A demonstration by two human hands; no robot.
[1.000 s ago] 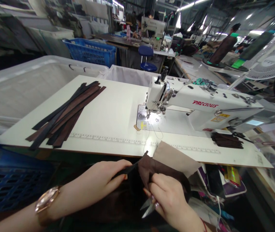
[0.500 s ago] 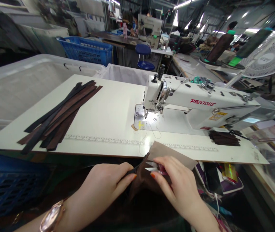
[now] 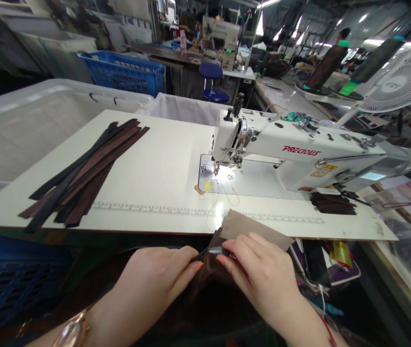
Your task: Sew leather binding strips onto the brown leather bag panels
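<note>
My left hand point(image 3: 165, 272) is closed, pinching the dark edge of a brown fabric piece point(image 3: 212, 272) between thumb and fingers just in front of the table. My right hand point(image 3: 259, 270) is wrapped round a small pair of thread snips point(image 3: 217, 250), most of which its fingers hide. Their blades lie together, pointing left at the dark edge close to my left fingertips. Beyond the right fingers, a taupe panel point(image 3: 252, 228) rests partly on the tabletop. The lower part of the brown fabric hangs into shadow.
A white sewing machine point(image 3: 270, 144) stands on the white table point(image 3: 162, 164). Dark and brown strips point(image 3: 89, 173) lie at left, with a small stack of brown pieces point(image 3: 331, 203) at right. A printed ruler point(image 3: 169, 210) runs along the front. A blue basket point(image 3: 13, 279) sits lower left.
The snips' blades have closed and moved left to the fabric's dark edge along with my right hand. My left hand keeps its pinch. The whole view has shifted slightly.
</note>
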